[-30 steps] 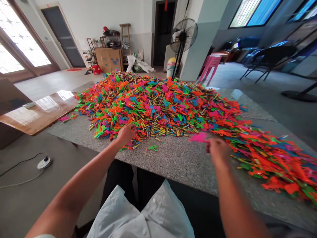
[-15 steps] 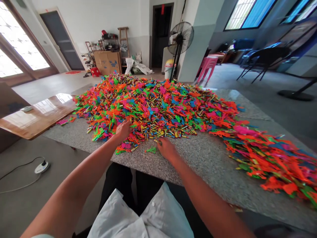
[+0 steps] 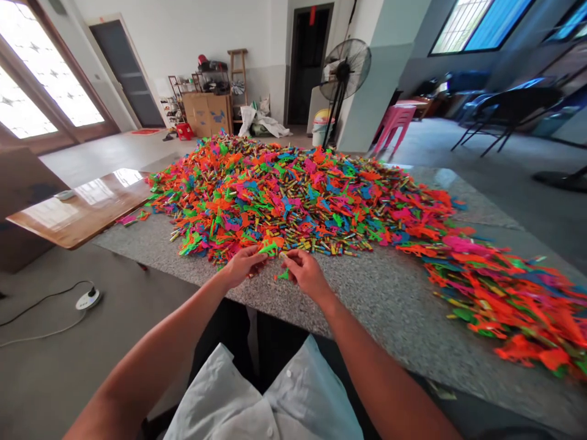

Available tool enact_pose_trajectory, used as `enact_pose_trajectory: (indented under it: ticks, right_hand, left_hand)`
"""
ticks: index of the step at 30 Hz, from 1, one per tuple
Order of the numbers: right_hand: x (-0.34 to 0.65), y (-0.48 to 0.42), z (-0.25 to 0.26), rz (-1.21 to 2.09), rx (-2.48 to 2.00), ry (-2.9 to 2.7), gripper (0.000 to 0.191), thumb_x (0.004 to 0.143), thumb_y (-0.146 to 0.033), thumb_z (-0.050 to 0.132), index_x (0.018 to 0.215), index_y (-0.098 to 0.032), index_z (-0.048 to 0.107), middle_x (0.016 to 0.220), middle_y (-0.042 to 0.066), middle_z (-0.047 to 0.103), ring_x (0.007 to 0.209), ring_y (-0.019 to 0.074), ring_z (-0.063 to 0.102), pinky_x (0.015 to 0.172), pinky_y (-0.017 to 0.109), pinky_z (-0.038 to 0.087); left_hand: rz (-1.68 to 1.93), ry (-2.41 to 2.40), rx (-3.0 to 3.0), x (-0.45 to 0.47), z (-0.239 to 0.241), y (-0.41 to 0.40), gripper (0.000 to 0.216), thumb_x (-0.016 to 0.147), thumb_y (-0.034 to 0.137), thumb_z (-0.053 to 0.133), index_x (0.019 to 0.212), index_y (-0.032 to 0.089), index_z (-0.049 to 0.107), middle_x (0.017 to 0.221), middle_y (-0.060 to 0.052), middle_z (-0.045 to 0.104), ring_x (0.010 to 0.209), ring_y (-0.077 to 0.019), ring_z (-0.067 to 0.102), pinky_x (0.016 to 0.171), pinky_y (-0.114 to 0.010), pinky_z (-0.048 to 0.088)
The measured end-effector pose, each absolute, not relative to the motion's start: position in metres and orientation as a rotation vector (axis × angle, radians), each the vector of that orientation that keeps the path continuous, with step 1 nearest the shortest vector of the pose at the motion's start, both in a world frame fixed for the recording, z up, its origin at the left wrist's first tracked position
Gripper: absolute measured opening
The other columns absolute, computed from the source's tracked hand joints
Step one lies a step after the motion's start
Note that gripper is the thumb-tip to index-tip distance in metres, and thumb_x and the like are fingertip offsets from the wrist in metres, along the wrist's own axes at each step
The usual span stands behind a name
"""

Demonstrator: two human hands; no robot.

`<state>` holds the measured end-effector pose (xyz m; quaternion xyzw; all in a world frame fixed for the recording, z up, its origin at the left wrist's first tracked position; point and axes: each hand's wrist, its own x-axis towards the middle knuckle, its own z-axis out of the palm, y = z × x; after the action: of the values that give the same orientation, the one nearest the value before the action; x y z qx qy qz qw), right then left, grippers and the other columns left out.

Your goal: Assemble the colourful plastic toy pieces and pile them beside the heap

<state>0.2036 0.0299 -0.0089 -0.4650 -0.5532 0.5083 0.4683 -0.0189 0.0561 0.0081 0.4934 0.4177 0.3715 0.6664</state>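
Note:
My left hand [image 3: 245,265] pinches a green plastic piece [image 3: 268,248] at the near edge of the pile. Just to its right, my right hand [image 3: 307,275] has thumb and fingers closed on a small pale tube-like piece [image 3: 283,255]. The two held pieces are close together; whether they touch I cannot tell. Below them, another green plastic piece [image 3: 284,275] lies by my right fingers. In front of both hands spreads a large pile [image 3: 293,195] of flat orange, green, pink and blue plastic pieces mixed with small coloured tubes.
The pile lies on a grey speckled stone table [image 3: 362,293], and a second heap [image 3: 518,299] stretches along its right side. At left stands a glossy wooden board [image 3: 77,208]. A fan [image 3: 343,73], pink stools [image 3: 395,122] and a cardboard box [image 3: 208,114] stand beyond.
My left hand has drawn back from the pile towards my right hand, now with a green piece in its fingers. My right hand has lifted slightly with a small tube-like piece.

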Motion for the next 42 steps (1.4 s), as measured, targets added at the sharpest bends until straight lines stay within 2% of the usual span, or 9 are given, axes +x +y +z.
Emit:
enact_pose_trajectory:
  ticks: [3, 7, 12, 17, 19, 24, 28, 34, 42]
  right_hand:
    - [0.199, 0.025, -0.002, 1.296, -1.088, -1.345, 0.028, 0.087, -0.049, 0.070, 0.095, -0.023, 0.063, 0.079, 0.000, 0.072, 0.048, 0.0112, 0.051, 0.042, 0.024, 0.039]
    - [0.198, 0.021, -0.002, 1.332, -1.072, -1.345, 0.027, 0.087, -0.049, 0.071, 0.094, -0.023, 0.065, 0.076, -0.001, 0.070, 0.049, 0.0110, 0.052, 0.043, 0.024, 0.040]
    - [0.204, 0.011, 0.003, 1.364, -1.071, -1.339, 0.025, 0.087, -0.046, 0.070, 0.094, -0.023, 0.065, 0.071, -0.003, 0.067, 0.048, 0.0113, 0.050, 0.044, 0.024, 0.040]
    - [0.211, 0.009, 0.010, 1.223, -1.116, -1.209, 0.029, 0.086, -0.051, 0.071, 0.095, -0.024, 0.065, 0.067, -0.004, 0.061, 0.046, 0.0115, 0.047, 0.043, 0.025, 0.037]
    - [0.209, 0.010, 0.010, 1.235, -1.111, -1.213, 0.031, 0.085, -0.052, 0.072, 0.095, -0.024, 0.065, 0.066, -0.004, 0.060, 0.046, 0.0115, 0.047, 0.042, 0.025, 0.036]
    - [0.196, 0.009, 0.006, 1.291, -1.088, -1.238, 0.031, 0.087, -0.052, 0.071, 0.099, -0.023, 0.067, 0.068, -0.004, 0.062, 0.046, 0.0108, 0.046, 0.042, 0.024, 0.036]
    - [0.193, 0.006, 0.002, 1.315, -1.055, -1.287, 0.030, 0.088, -0.051, 0.070, 0.098, -0.023, 0.068, 0.067, -0.004, 0.061, 0.047, 0.0103, 0.045, 0.042, 0.024, 0.035]
    - [0.199, 0.007, -0.004, 1.279, -1.072, -1.168, 0.036, 0.086, -0.056, 0.071, 0.100, -0.023, 0.066, 0.072, -0.003, 0.064, 0.047, 0.0113, 0.049, 0.043, 0.025, 0.038]
    - [0.193, -0.001, -0.008, 1.322, -1.041, -1.117, 0.035, 0.085, -0.055, 0.073, 0.097, -0.023, 0.066, 0.071, -0.002, 0.065, 0.048, 0.0115, 0.049, 0.043, 0.025, 0.039]
  left_hand:
    - [0.803, 0.896, 1.127, -0.004, 0.007, 0.046, 0.043, 0.078, 0.053, 0.084, 0.095, 0.016, 0.068, 0.084, -0.003, 0.069, 0.060, -0.0089, 0.058, 0.049, -0.020, 0.041]
    - [0.922, 0.957, 1.149, 0.009, 0.003, 0.042, 0.045, 0.078, 0.057, 0.082, 0.083, 0.016, 0.066, 0.067, 0.002, 0.059, 0.054, -0.0079, 0.051, 0.047, -0.020, 0.040]
    - [1.075, 0.968, 0.994, 0.009, 0.001, 0.046, 0.038, 0.073, 0.048, 0.084, 0.086, 0.016, 0.068, 0.084, -0.004, 0.069, 0.076, -0.0144, 0.066, 0.059, -0.023, 0.053]
    - [1.106, 0.913, 0.905, 0.004, 0.002, 0.048, 0.024, 0.068, 0.032, 0.078, 0.078, 0.017, 0.062, 0.075, -0.001, 0.067, 0.063, -0.0124, 0.062, 0.054, -0.025, 0.056]
    - [1.076, 0.882, 0.918, 0.005, 0.003, 0.047, 0.023, 0.068, 0.031, 0.075, 0.081, 0.018, 0.062, 0.072, 0.000, 0.066, 0.060, -0.0131, 0.063, 0.053, -0.025, 0.056]
    - [1.012, 0.830, 0.927, 0.013, 0.007, 0.040, 0.037, 0.070, 0.030, 0.073, 0.104, 0.020, 0.061, 0.086, -0.002, 0.072, 0.069, -0.0174, 0.072, 0.054, -0.027, 0.059]
    - [1.004, 0.809, 0.918, 0.015, 0.009, 0.035, 0.036, 0.074, 0.035, 0.076, 0.102, 0.021, 0.059, 0.087, -0.001, 0.071, 0.073, -0.0172, 0.072, 0.054, -0.026, 0.059]
    - [1.053, 0.893, 0.966, 0.018, 0.008, 0.033, 0.038, 0.081, 0.050, 0.077, 0.095, 0.017, 0.063, 0.079, -0.001, 0.067, 0.066, -0.0143, 0.067, 0.051, -0.023, 0.054]
    - [1.111, 0.938, 1.034, 0.027, 0.010, 0.031, 0.046, 0.080, 0.059, 0.078, 0.092, 0.018, 0.062, 0.075, 0.001, 0.064, 0.067, -0.0130, 0.066, 0.051, -0.020, 0.048]
